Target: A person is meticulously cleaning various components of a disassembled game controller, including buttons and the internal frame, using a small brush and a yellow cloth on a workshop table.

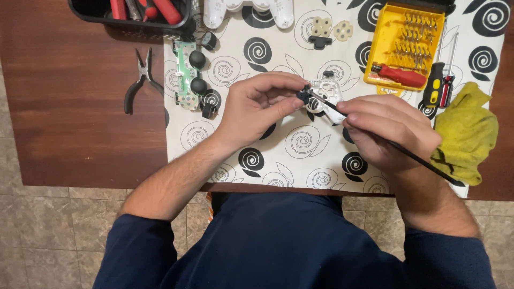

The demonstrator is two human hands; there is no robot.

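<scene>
Here, in the head view, the left hand (256, 107) pinches a small black part (304, 95) between thumb and fingertips, its fingers curled closed around it, just against a clear plastic controller piece (327, 92) that lies on the white mat with black spirals (300, 142). The right hand (386, 128) grips a thin black brush (375, 131) like a pen, fingers closed on its handle, with the tip touching the black part. To the left on the mat lies a green circuit board (187, 75) with two black thumbsticks, and beside it, on the brown table (69, 107), black pliers (140, 77). A white controller shell (249, 10) sits at the top edge. To the right are a yellow bit case (404, 45) holding a red screwdriver and a crumpled yellow cloth (466, 134).
</scene>
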